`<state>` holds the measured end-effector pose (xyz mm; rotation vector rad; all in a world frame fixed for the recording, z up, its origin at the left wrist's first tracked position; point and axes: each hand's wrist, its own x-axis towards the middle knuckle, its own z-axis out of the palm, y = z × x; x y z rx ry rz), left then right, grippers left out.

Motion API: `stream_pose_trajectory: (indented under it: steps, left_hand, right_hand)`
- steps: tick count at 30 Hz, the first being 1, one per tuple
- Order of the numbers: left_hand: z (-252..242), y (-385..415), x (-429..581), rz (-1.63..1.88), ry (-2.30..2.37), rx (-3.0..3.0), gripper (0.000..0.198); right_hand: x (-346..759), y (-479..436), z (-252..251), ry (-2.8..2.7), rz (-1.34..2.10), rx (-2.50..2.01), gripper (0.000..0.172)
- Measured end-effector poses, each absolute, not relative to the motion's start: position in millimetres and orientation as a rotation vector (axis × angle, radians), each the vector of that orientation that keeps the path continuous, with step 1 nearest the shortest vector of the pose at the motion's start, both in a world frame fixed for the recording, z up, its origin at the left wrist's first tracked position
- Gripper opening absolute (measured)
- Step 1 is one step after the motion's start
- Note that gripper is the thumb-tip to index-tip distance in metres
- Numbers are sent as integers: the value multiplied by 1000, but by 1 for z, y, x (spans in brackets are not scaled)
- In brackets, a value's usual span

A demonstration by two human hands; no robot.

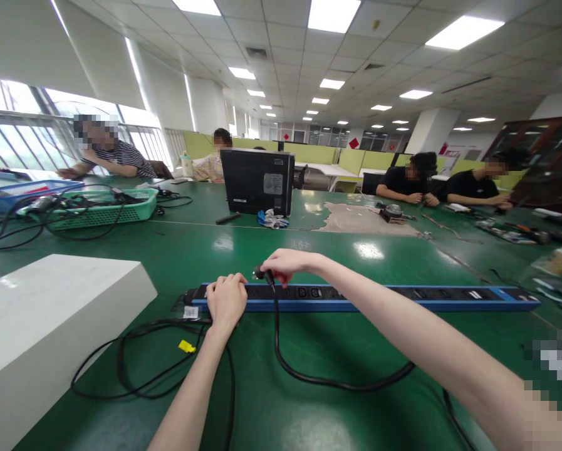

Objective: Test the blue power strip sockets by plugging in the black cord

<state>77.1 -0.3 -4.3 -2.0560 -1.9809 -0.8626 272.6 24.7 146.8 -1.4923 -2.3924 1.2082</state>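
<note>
A long blue and black power strip (379,305) lies across the green table. My left hand (227,300) is wrapped over its left end, fingers bent round it. Just above the strip, right of my left hand, my right hand (285,266) holds a black plug (263,274) whose prongs point up and to the left. From the plug a thick black cable (304,378) hangs down and curves right under my right forearm. A thinner black cord (121,351) with a yellow tag (187,346) lies coiled beside my left forearm.
A white box (59,313) stands at the left. Behind it is a green basket (106,216) of cables. A black monitor (258,181) and gloves (272,218) are at the middle back. Several people sit round the far side; tools and parts (515,232) lie at the right.
</note>
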Motion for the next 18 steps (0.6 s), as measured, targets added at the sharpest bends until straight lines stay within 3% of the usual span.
stream_pose_trajectory:
  steps: [4,13,18]
  left_hand:
    - [-5,-1,77,-872,-1989,-2062,29]
    - [-5,1,77,-878,-2005,-2085,29]
    - [-4,0,76,-872,-2012,-2099,28]
  right_hand:
    - [311,-2,135,-2336,1496,-1123,33]
    - [356,-15,136,-2205,1208,-992,40]
    - [373,2,148,-2086,958,-989,33]
